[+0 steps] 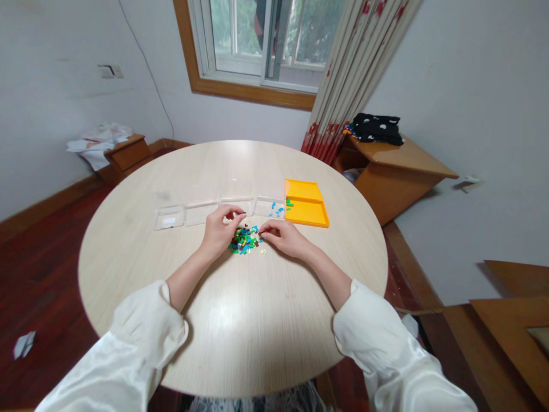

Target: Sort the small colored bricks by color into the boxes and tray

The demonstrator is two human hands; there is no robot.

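A pile of small toy building bricks (243,242) in green, blue, brown and other colours lies on the round table. Over its upper left edge is my left hand (218,232), thumb and forefinger closed on a tiny dark brick (244,213). At the pile's right side my right hand (285,237) pinches a small dark brown brick (260,232). Behind the hands, a clear plastic box (262,207) holds several blue bricks (274,208). Beside it an open yellow box (311,213) has green bricks (289,203) at its left end. A few pale bricks (263,251) lie loose.
More clear lidded boxes (199,214) stand in a row to the left, the leftmost one (169,218) with a white label-like patch. The light wood table (240,332) has a rounded edge. Behind it are a window and a curtain (338,74); a wooden cabinet (398,166) stands right.
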